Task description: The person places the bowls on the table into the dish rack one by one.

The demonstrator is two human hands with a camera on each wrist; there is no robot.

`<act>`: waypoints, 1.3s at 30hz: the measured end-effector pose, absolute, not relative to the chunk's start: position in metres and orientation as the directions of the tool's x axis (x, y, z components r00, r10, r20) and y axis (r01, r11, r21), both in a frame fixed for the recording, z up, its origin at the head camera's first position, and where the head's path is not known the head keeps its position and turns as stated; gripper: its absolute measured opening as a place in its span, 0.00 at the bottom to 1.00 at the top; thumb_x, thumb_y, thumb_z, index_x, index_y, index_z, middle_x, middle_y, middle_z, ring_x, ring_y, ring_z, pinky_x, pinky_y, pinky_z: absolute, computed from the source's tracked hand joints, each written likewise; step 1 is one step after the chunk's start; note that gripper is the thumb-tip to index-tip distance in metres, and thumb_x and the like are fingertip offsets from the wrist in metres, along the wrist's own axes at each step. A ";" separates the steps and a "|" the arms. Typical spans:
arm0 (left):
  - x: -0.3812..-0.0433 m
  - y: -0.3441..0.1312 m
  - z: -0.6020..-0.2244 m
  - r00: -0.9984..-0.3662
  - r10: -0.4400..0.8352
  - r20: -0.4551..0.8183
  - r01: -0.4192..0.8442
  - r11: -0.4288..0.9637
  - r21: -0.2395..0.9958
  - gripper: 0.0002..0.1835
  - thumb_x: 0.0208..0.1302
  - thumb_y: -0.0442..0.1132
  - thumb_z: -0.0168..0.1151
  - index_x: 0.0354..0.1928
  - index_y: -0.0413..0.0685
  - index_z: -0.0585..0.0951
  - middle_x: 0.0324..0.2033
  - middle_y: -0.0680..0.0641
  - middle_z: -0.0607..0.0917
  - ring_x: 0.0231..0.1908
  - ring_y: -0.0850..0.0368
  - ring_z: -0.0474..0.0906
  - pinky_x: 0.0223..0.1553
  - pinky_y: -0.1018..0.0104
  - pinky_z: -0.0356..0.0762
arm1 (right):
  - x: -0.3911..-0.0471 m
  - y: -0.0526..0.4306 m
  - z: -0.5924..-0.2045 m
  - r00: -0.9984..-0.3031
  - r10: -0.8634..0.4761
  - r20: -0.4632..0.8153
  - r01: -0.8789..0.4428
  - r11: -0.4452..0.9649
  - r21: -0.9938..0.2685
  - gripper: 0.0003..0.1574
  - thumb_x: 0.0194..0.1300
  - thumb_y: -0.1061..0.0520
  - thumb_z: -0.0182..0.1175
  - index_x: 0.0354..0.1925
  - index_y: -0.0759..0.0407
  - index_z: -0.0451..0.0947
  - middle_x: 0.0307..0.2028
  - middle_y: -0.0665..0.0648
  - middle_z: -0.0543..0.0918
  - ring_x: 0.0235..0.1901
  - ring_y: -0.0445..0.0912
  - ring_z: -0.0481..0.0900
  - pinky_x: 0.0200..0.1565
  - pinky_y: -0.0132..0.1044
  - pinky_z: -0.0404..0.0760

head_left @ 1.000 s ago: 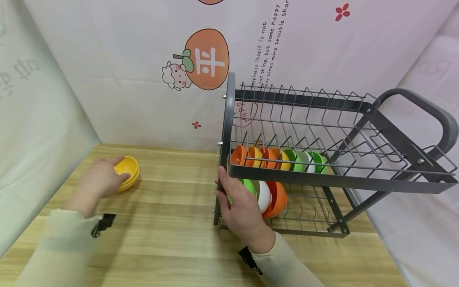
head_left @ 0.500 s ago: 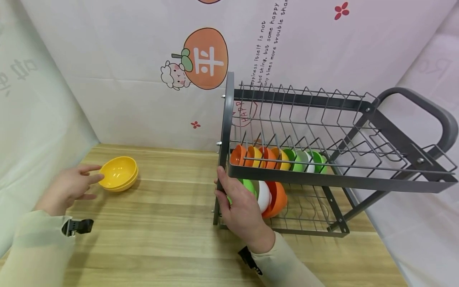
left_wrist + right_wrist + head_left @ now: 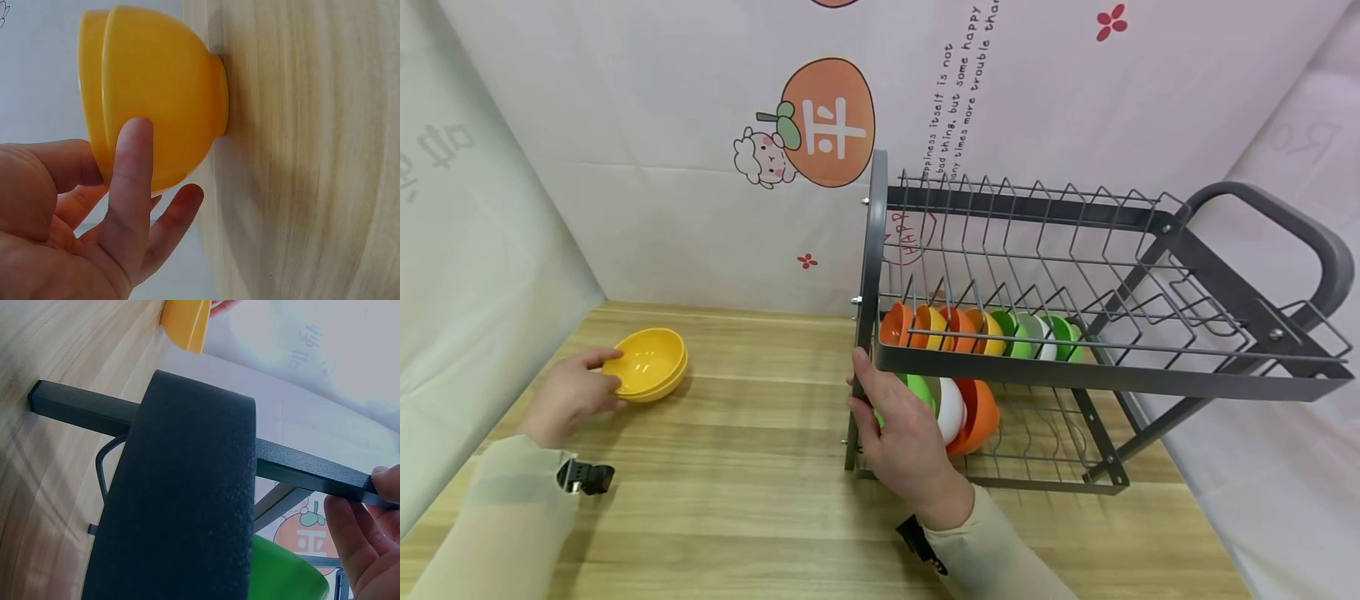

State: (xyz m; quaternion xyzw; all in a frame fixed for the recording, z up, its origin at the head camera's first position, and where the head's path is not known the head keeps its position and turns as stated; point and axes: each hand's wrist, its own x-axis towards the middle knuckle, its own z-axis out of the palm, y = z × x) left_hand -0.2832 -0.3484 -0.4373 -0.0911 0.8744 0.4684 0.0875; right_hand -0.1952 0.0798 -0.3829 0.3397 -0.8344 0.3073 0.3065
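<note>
Two yellow bowls (image 3: 651, 362), one nested in the other, sit on the wooden table at the left. My left hand (image 3: 574, 392) is at their left rim. In the left wrist view the thumb goes over the rim and a finger (image 3: 132, 156) lies along the outer wall of the bowls (image 3: 159, 81), pinching them; two other fingers are spread below. My right hand (image 3: 906, 433) grips the front left upright of a dark grey two-tier dish rack (image 3: 1037, 375). In the right wrist view its thumb and fingers (image 3: 350, 534) close round a rack bar (image 3: 312, 465).
Small orange, yellow, green and white bowls (image 3: 958, 329) stand in a row in the rack. Larger green, white and orange bowls (image 3: 977, 417) stand on the lower tier, partly behind my right hand. A printed cloth (image 3: 700, 225) covers the walls round the wooden table (image 3: 752, 467).
My left hand came off the top of the yellow bowls, drew back left with fingers spread, then returned to their left rim. The right hand stayed on the rack.
</note>
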 end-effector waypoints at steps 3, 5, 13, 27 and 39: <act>-0.283 -0.346 -0.437 -0.969 -0.083 -0.231 -0.236 0.567 0.789 0.31 0.60 0.30 0.47 0.67 0.30 0.57 0.62 0.21 0.52 0.30 0.49 0.81 0.34 0.58 0.82 | -0.195 0.080 -0.383 -0.582 -0.378 0.720 -0.754 0.582 -0.304 0.47 0.62 0.64 0.61 0.72 0.53 0.50 0.41 0.57 0.79 0.35 0.46 0.74 0.42 0.34 0.79; -0.284 -0.345 -0.436 -0.970 -0.077 -0.231 -0.233 0.570 0.788 0.30 0.62 0.31 0.45 0.67 0.30 0.57 0.62 0.21 0.52 0.32 0.47 0.81 0.34 0.57 0.82 | -0.195 0.080 -0.383 -0.583 -0.378 0.720 -0.754 0.582 -0.305 0.47 0.61 0.64 0.61 0.72 0.53 0.50 0.41 0.56 0.79 0.35 0.46 0.74 0.42 0.34 0.79; -0.281 -0.345 -0.435 -0.963 -0.046 -0.266 -0.250 0.524 0.814 0.31 0.64 0.32 0.43 0.69 0.32 0.53 0.64 0.22 0.46 0.32 0.47 0.79 0.36 0.56 0.82 | -0.196 0.078 -0.384 -0.556 -0.380 0.739 -0.769 0.572 -0.284 0.47 0.61 0.63 0.61 0.72 0.54 0.51 0.38 0.54 0.79 0.35 0.45 0.74 0.39 0.34 0.79; -0.286 -0.345 -0.426 -0.979 -0.041 -0.201 -0.176 0.667 0.724 0.32 0.61 0.32 0.44 0.68 0.29 0.55 0.60 0.18 0.53 0.26 0.48 0.79 0.30 0.59 0.82 | -0.195 0.079 -0.383 -0.571 -0.375 0.731 -0.756 0.587 -0.290 0.48 0.60 0.64 0.62 0.72 0.53 0.50 0.36 0.54 0.78 0.33 0.45 0.73 0.39 0.33 0.79; -0.280 -0.335 -0.406 -0.989 -0.024 -0.147 -0.127 0.652 0.747 0.34 0.61 0.31 0.47 0.69 0.33 0.52 0.62 0.20 0.50 0.27 0.47 0.80 0.30 0.57 0.83 | -0.196 0.079 -0.384 -0.569 -0.375 0.732 -0.759 0.581 -0.293 0.50 0.59 0.66 0.63 0.72 0.53 0.50 0.35 0.54 0.78 0.33 0.45 0.73 0.40 0.33 0.79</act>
